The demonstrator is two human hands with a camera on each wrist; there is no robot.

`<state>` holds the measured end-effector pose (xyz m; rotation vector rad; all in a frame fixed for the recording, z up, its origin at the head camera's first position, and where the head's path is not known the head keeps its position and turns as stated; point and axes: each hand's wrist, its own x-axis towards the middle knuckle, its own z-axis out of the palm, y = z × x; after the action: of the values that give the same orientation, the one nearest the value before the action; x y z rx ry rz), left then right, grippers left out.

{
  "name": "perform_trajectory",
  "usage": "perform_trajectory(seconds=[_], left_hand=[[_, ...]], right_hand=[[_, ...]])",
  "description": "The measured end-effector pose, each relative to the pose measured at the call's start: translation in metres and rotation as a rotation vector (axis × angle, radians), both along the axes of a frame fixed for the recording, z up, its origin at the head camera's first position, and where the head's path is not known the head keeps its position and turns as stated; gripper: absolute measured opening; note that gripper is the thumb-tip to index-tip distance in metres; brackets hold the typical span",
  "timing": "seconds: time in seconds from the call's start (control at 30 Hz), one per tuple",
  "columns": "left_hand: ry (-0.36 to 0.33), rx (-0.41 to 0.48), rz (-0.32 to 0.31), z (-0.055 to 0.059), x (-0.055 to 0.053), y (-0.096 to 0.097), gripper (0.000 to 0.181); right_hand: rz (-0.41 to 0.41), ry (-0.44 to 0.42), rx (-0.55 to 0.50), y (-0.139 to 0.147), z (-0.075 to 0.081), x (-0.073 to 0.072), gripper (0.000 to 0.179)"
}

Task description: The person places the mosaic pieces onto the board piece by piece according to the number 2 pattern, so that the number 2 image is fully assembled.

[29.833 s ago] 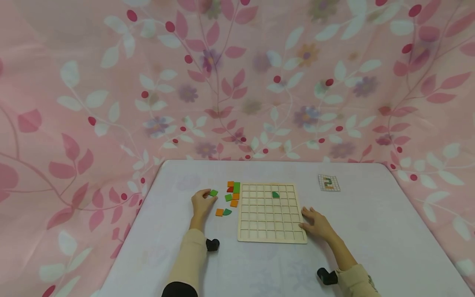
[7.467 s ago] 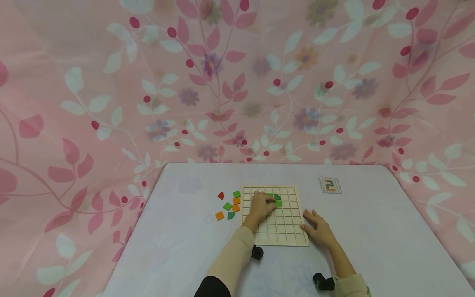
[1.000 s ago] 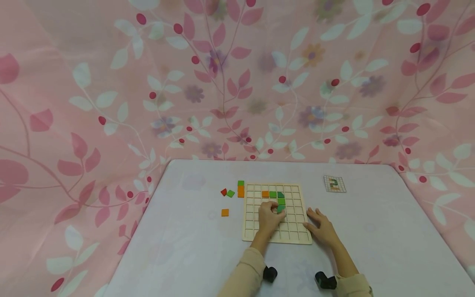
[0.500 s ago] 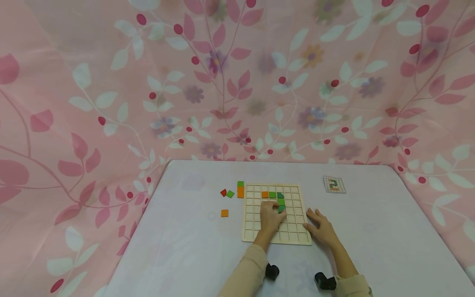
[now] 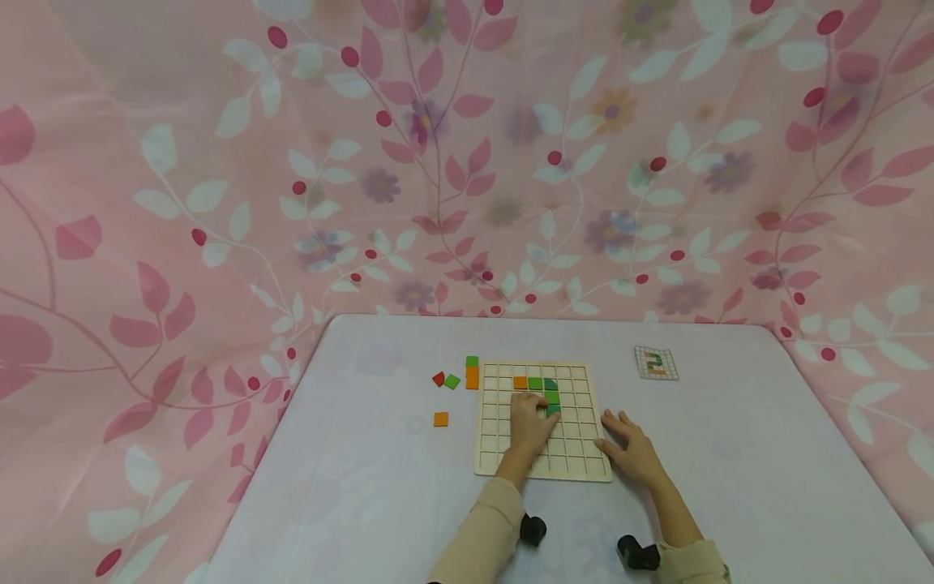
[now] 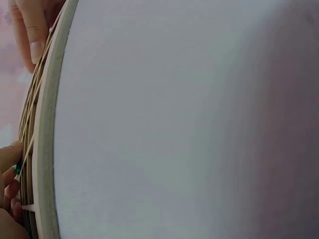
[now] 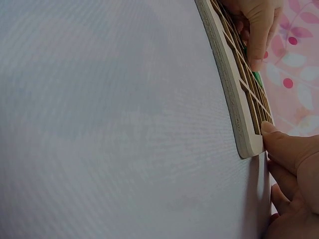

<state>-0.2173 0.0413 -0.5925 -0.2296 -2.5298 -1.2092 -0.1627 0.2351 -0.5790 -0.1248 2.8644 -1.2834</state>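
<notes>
The left hand (image 5: 530,426) was over the wooden board (image 5: 584,454), its thumb and a finger pinched on a dark green piece (image 5: 554,410) a little to the right of the board's middle. That piece sat directly below a green square (image 5: 551,397), which in turn lay under a rounded green piece (image 5: 550,384). Leftward along the board's far edge from there came another green square (image 5: 536,384) and an orange square (image 5: 520,383). The right hand (image 5: 631,446) gripped nothing: its fingers lay loosely apart by the board's right edge with the thumb touching the rim, probably to steady it.

The step in hand looked like seating the dark green piece in its cell; whether it lay fully flat could not be told, as fingers partly covered it. The next move seemed to call for letting go cleanly, then reaching past the board's left edge to the loose pieces: a green tile (image 5: 472,361) and orange tiles (image 5: 473,378) by the far left corner, a red piece (image 5: 438,379) beside a tilted green tile (image 5: 452,382), and a lone orange tile (image 5: 441,419) nearer the front. The card (image 5: 656,362) towards the table's far right corner showed a coloured figure, likely the pattern to check against.
</notes>
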Motion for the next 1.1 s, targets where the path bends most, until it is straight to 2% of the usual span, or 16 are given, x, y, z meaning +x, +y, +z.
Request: perform_trajectory(seconds=[0.23, 0.5, 0.73, 0.8, 0.97, 1.03, 1.1], left_hand=[[-0.096, -0.017, -0.046, -0.003, -0.006, -0.006, 0.023], [-0.156, -0.012, -0.132, 0.007, -0.005, -0.014, 0.019], [-0.162, -0.021, -0.108, 0.008, -0.005, -0.015, 0.022], [-0.16, 0.033, -0.116, 0.008, -0.004, -0.017, 0.027], [-0.118, 0.286, -0.188, 0.01, -0.002, -0.033, 0.037], [-0.081, 0.345, -0.205, 0.011, -0.001, -0.044, 0.035], [-0.04, 0.349, -0.189, 0.012, -0.001, -0.057, 0.033]], right_hand=[[-0.003, 0.01, 0.003, -0.002, 0.0, 0.0, 0.052], [-0.003, 0.022, 0.001, -0.002, 0.0, 0.0, 0.052], [0.003, 0.01, -0.007, -0.003, 0.0, 0.0, 0.052], [0.004, -0.002, -0.007, -0.003, 0.0, 0.0, 0.053], [-0.003, -0.036, 0.0, -0.001, 0.0, 0.0, 0.054], [-0.003, -0.03, 0.002, 0.0, 0.0, 0.0, 0.054], [0.003, -0.016, 0.007, 0.0, -0.001, 0.0, 0.054]])
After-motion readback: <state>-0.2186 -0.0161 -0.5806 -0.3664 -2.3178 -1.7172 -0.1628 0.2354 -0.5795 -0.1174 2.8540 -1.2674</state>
